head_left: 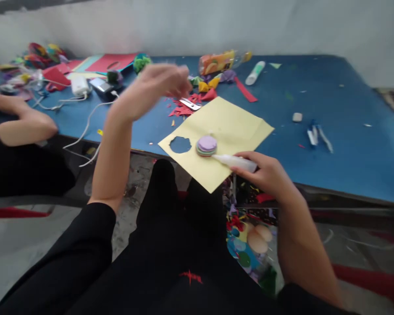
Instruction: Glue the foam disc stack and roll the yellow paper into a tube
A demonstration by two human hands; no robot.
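Note:
A yellow paper sheet (236, 124) with a round hole near its left corner lies at the table's front edge. On it sits a small stack of paper discs (206, 144), purple on top with green below. My right hand (264, 170) is closed round a white glue bottle (238, 163), whose nozzle points left at the base of the stack. My left hand (162, 81) is raised above the table, left of the sheet, near red paper scraps (180, 109) and scissors (190, 104); its fingers are smeared by motion.
Behind lie an orange-labelled bottle (221, 62), a white-green tube (255, 73) and crumpled paper. At right are a white block (297, 117) and a blue-white tool (317, 134). Cables and a power bank (80, 85) lie left, beside another person's arm (26, 122).

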